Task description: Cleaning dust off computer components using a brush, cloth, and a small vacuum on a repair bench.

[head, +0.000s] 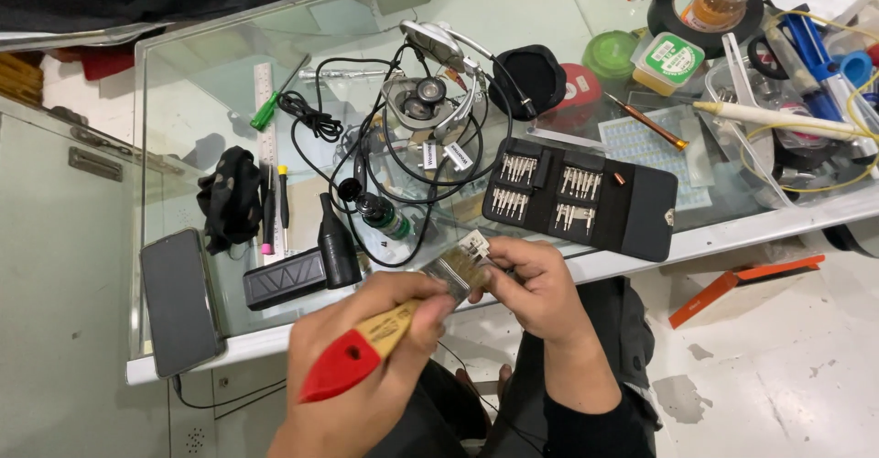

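Two hands meet over the glass worktop's [183, 73] front edge. The left hand [366, 366] is wrapped around a paintbrush [394, 330] with a red-tipped wooden handle, its bristles touching a small circuit board [475, 245] pinched in the right hand [536, 284]. A black screwdriver-bit case [641, 206] lies open just behind.

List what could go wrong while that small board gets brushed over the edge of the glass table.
1. The small circuit board is pinched only at its edge by the right hand, out past the table rim; a firm stroke of the paintbrush in the left hand might knock it to the floor.
2. The open bit case lies close to the rim; an elbow could push it off.
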